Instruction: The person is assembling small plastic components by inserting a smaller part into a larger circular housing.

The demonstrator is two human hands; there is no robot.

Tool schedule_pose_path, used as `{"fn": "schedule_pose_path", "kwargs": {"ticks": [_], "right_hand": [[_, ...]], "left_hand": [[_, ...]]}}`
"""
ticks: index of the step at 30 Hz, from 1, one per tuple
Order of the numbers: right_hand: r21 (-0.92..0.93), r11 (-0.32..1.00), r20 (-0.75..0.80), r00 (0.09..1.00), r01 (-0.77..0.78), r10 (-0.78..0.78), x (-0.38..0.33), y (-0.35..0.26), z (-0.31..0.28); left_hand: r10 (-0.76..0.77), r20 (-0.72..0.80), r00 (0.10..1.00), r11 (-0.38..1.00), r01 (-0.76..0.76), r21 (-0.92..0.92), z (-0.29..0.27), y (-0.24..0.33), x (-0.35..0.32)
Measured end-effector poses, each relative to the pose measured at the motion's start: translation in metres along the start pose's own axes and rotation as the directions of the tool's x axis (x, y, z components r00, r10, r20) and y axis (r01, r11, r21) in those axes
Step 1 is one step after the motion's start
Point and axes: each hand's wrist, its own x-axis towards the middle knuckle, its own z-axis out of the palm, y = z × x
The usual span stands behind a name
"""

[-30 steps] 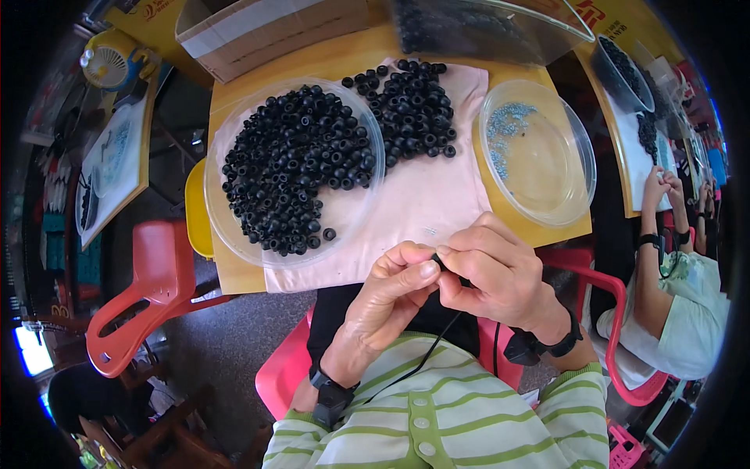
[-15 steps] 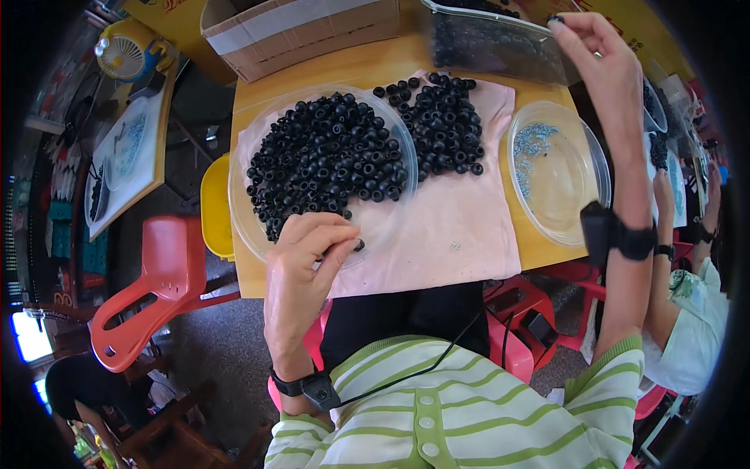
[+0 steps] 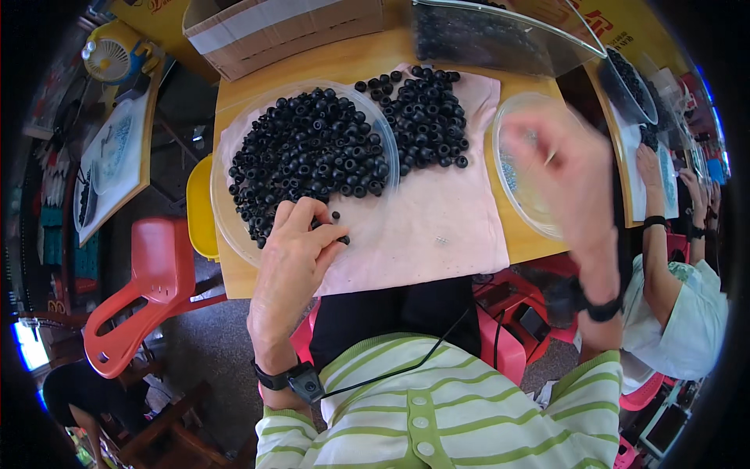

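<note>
My left hand (image 3: pixel 285 254) rests at the near edge of the round clear tray (image 3: pixel 221 207), thumb and finger pinched on a small black bead (image 3: pixel 344 240). Another small black piece (image 3: pixel 336 215) lies just beyond the fingertips. Inside the tray is a heap of round black beads with holes (image 3: pixel 308 144). A second heap of black beads (image 3: pixel 430 117) sits to its right on a pink cloth (image 3: pixel 422 227). My right hand (image 3: pixel 566 168), smeared by motion, is over the oval clear tray (image 3: pixel 531 224), which holds tiny pale-blue pieces (image 3: pixel 509 173). Its fingers cannot be made out.
A cardboard box (image 3: pixel 289 35) and a clear bin of black beads (image 3: pixel 492 39) stand along the table's far side. A yellow container (image 3: pixel 201 207) and a red chair (image 3: pixel 160 266) are at the left. Another person (image 3: pixel 676 313) works at the right.
My right hand has come down from the clear bin, where it held a black piece, to over the oval tray. My left hand stays by the round tray, fingers slightly shifted.
</note>
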Motion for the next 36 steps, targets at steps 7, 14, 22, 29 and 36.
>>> {"fn": "schedule_pose_path", "kwargs": {"ticks": [7, 14, 22, 29, 36], "right_hand": [[0.074, 0.997, 0.162, 0.986, 0.025, -0.037, -0.087, -0.002, 0.058], [-0.008, 0.995, 0.117, 0.988, 0.104, -0.102, -0.1, -0.008, 0.073], [0.417, 0.902, 0.1, 0.992, -0.116, 0.081, -0.099, -0.017, 0.059], [0.544, 0.837, 0.043, 0.998, -0.055, 0.038, -0.099, -0.033, 0.036], [0.515, 0.857, 0.07, 0.997, 0.002, -0.044, -0.099, -0.033, 0.036]], "left_hand": [[-0.045, 0.011, 0.999, 0.997, 0.045, -0.058, -0.007, -0.002, 0.002], [-0.048, -0.195, 0.98, 0.89, -0.047, -0.453, 0.003, 0.012, -0.007], [-0.154, 0.057, 0.986, -0.079, 0.045, -0.996, 0.06, 0.044, -0.027], [-0.199, 0.154, 0.968, -0.157, 0.123, -0.98, 0.083, 0.055, -0.03], [-0.204, 0.1, 0.974, -0.002, 0.101, -0.995, 0.088, 0.057, -0.032]]}}
